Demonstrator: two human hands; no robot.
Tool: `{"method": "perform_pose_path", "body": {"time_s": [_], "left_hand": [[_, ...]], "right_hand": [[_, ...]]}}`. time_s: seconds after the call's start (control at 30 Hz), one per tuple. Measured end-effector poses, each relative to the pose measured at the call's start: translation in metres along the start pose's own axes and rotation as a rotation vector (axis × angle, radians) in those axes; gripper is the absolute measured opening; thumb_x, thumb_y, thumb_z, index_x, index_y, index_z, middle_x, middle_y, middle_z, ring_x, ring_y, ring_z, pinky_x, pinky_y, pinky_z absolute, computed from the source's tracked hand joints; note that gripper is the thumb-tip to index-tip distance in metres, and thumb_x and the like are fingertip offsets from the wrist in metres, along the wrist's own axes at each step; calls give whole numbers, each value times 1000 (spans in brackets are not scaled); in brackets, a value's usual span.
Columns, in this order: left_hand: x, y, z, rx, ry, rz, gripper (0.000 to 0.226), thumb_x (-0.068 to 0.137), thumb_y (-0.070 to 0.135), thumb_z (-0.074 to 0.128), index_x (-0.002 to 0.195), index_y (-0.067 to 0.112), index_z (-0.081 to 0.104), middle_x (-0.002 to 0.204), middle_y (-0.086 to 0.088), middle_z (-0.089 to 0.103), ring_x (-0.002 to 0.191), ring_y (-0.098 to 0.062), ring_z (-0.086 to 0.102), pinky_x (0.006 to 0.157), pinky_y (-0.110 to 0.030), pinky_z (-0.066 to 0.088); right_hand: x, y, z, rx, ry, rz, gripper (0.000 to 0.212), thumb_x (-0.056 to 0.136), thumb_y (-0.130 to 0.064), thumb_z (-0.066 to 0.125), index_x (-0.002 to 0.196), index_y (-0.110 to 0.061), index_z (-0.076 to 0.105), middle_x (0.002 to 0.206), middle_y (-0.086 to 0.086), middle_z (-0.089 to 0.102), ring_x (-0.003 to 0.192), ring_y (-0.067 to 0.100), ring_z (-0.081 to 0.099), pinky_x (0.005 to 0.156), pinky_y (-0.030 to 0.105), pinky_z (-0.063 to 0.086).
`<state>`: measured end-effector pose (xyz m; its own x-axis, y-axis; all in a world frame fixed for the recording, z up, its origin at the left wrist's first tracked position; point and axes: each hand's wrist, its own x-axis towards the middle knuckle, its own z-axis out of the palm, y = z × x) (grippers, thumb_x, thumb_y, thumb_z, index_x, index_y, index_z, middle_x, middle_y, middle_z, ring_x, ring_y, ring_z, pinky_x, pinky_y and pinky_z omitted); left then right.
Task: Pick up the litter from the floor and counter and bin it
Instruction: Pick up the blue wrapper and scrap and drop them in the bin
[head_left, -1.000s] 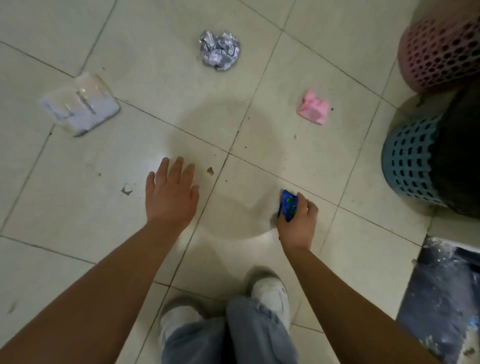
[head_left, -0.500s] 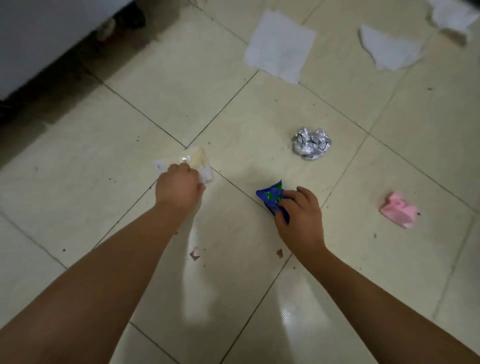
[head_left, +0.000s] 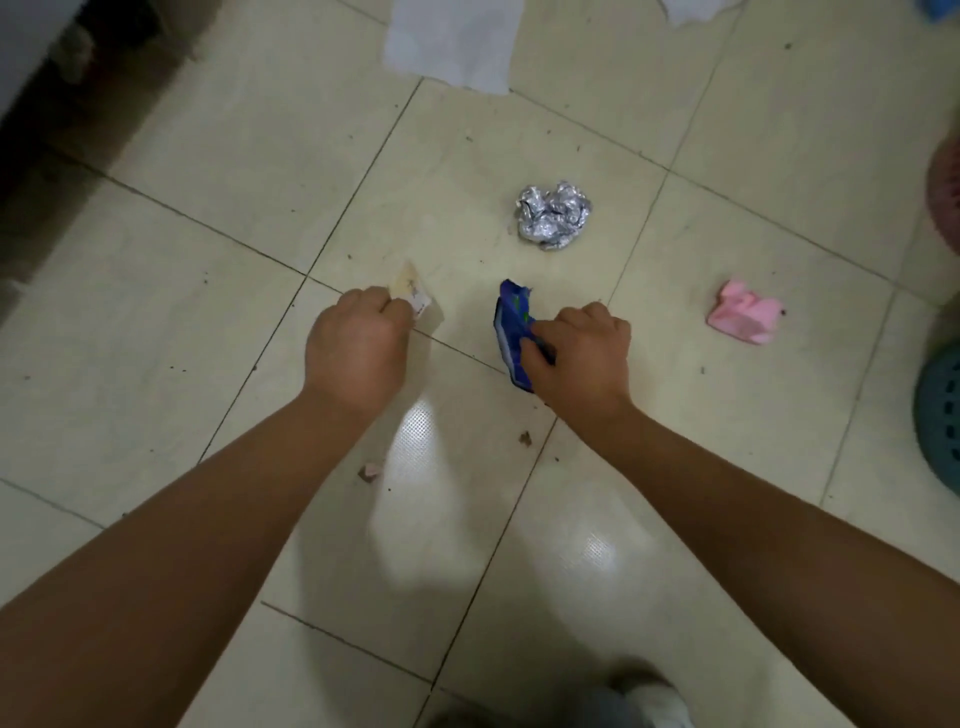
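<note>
Head view: fisted hands (head_left: 358, 353) (head_left: 579, 358), wrappers (head_left: 511, 332).

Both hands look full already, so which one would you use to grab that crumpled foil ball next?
Probably the right hand. The crumpled silver foil ball lies ahead and slightly left of it, nearer than to the left hand. Both are closed, on a blue wrapper and a pale wrapper.

Domestic interior, likely kitchen or utility room: glossy beige floor tiles (head_left: 208, 322) with dark grout; perforated plastic baskets (head_left: 940, 415) at tiles' right edge.
</note>
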<state>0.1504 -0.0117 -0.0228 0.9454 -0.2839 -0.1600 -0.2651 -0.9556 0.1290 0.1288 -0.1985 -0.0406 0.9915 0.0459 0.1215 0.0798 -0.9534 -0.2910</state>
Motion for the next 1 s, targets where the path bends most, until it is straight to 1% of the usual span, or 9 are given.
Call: {"method": "perform_pose_path", "body": {"time_s": [0.07, 0.13, 0.27, 0.43, 0.53, 0.6, 0.67, 0.83, 1.0], "left_hand": [[-9, 23, -35, -49, -49, -34, 9, 66, -7, 76, 66, -7, 67, 60, -23, 63, 52, -35, 63, 48, -34, 50], [-23, 47, -72, -117, -117, -157, 20, 93, 7, 52, 90, -8, 65, 87, -27, 64, 80, -40, 63, 69, -41, 47], [-58, 99, -157, -143, -189, -178, 28, 99, 12, 39, 105, -4, 61, 102, -24, 62, 92, -37, 59, 77, -40, 44], [-76, 187, -258, -211, -290, -51, 22, 95, 3, 43, 106, -6, 59, 107, -25, 61, 96, -38, 59, 69, -35, 37], [-76, 253, -311, -275, -309, 67, 25, 94, 4, 41, 101, -8, 61, 101, -27, 63, 91, -41, 62, 74, -41, 47], [-71, 299, -336, -372, -256, 174, 26, 87, 2, 41, 86, -11, 64, 84, -29, 64, 75, -44, 65, 63, -42, 51], [-61, 345, -352, -422, -280, 181, 26, 93, 4, 40, 92, -8, 63, 91, -26, 64, 82, -40, 64, 65, -38, 47], [-31, 453, -354, -656, -344, 120, 30, 97, 12, 38, 101, -4, 63, 95, -22, 63, 91, -33, 57, 69, -23, 29], [12, 536, -334, -691, -419, -56, 26, 99, 8, 41, 98, -6, 62, 83, -11, 52, 79, -19, 46, 68, -23, 32]], "right_hand": [[-5, -6, -36, 38, -65, 13, 36, 67, -16, 39, 34, -7, 51, 30, 7, 48, 38, 17, 29, 50, 18, 19], [-19, -17, -78, 76, -229, 118, 35, 75, -9, 40, 41, -8, 49, 39, 9, 49, 48, 16, 31, 46, 20, 16], [-52, -27, -169, 257, -489, 478, 47, 90, -8, 42, 46, -14, 24, 50, 0, 30, 66, 21, 40, 46, 26, 20], [-76, 0, -312, 295, -454, 707, 48, 89, -8, 42, 46, -18, 22, 50, -2, 29, 45, 10, 25, 41, 22, 18], [-87, 39, -400, 294, -363, 866, 47, 89, -7, 43, 47, -19, 24, 51, -3, 31, 52, 17, 34, 47, 25, 26], [-96, 72, -446, 261, -344, 957, 46, 90, -9, 43, 48, -19, 26, 52, -3, 33, 59, 19, 41, 50, 27, 30], [-101, 110, -482, 241, -332, 1042, 45, 92, -11, 43, 50, -18, 29, 53, -2, 35, 58, 20, 43, 50, 26, 30], [-110, 212, -529, 256, -249, 1226, 26, 95, -12, 45, 72, -1, 44, 68, 13, 48, 71, 24, 44, 64, 28, 30], [-111, 296, -521, 338, -342, 1352, 35, 94, -11, 47, 61, -1, 45, 52, 6, 38, 61, 27, 43, 64, 28, 30]]}}
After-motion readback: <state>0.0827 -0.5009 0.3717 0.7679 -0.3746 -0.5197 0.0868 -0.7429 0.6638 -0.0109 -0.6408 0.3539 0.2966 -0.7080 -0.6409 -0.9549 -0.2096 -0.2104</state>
